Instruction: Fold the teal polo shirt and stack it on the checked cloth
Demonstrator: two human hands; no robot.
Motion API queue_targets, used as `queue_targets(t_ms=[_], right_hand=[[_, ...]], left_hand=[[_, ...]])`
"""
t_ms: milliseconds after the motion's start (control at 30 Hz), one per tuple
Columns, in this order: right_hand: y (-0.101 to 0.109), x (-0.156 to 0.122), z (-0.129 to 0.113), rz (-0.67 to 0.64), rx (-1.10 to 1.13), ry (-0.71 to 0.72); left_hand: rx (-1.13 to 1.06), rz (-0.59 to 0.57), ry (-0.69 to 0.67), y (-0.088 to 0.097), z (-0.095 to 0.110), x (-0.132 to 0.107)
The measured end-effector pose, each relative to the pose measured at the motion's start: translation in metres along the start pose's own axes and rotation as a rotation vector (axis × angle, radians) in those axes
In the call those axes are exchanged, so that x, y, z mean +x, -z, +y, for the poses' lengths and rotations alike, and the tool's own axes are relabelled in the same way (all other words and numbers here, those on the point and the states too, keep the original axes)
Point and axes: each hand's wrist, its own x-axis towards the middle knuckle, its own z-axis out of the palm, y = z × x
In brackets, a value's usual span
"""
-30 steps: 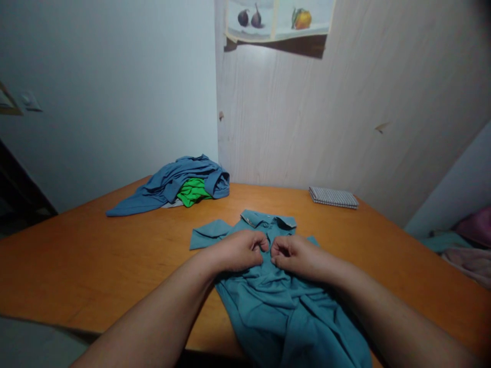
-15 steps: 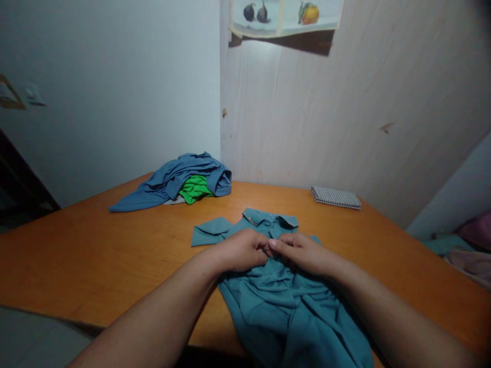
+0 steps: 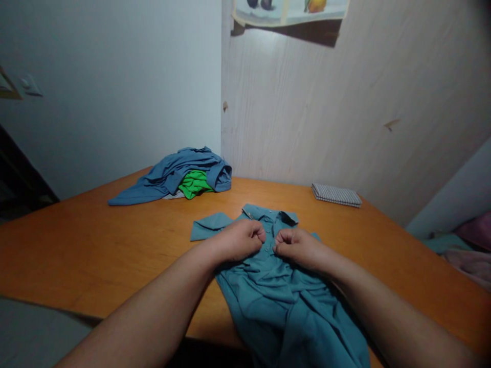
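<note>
1. Teal cloth fills the near middle: a polo shirt (image 3: 284,301) lies front up on the wooden table (image 3: 95,245), with its collar (image 3: 268,212) towards the wall.
2. The left hand (image 3: 241,240) and the right hand (image 3: 297,246) are both curled shut on the shirt's front just below the collar, one on each side of the button strip. A narrow gap lies between the knuckles.
3. The shirt's lower part spills over the near table edge between the forearms and is cut off at the bottom of the view.
4. One short sleeve (image 3: 209,226) lies flat to the left of the left hand, and bare tabletop stretches beyond it.
5. A heap of blue clothes (image 3: 172,174) with a green garment (image 3: 195,183) tucked into it sits at the far left by the wall, well apart from the shirt. Open wood lies between them.
6. A folded striped cloth (image 3: 336,194) lies at the far right near the wall, also well apart from the shirt. Bare table runs from the right forearm to the right edge.
7. The fingertips are tucked under, so exactly what they pinch cannot be made out.
8. The shirt's other sleeve is mostly hidden behind the right hand and forearm.
9. A fruit picture (image 3: 291,10) on the wood panel is cut off at the top.
10. Bedding (image 3: 470,245) at the far right is dim and hard to make out.
</note>
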Motion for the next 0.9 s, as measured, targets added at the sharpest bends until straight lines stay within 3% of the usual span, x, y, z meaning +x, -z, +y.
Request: queue_targets(t_ms=[267,433,667,900], right_hand=[[0.000,0.002,0.001,-0.010,0.062,0.007],[0.001,0.001,-0.002,0.000,0.111,0.000],[0.001,0.000,-0.004,-0.017,0.195,-0.034],[0.002,-0.001,-0.007,-0.019,0.223,-0.051]], left_hand=[[0.184,0.010,0.041,-0.009,0.007,-0.001],[0.131,-0.016,0.021,-0.014,0.005,0.001],[0.160,-0.003,0.113,-0.019,0.009,0.001],[0.117,0.004,0.067,-0.018,0.007,0.001]])
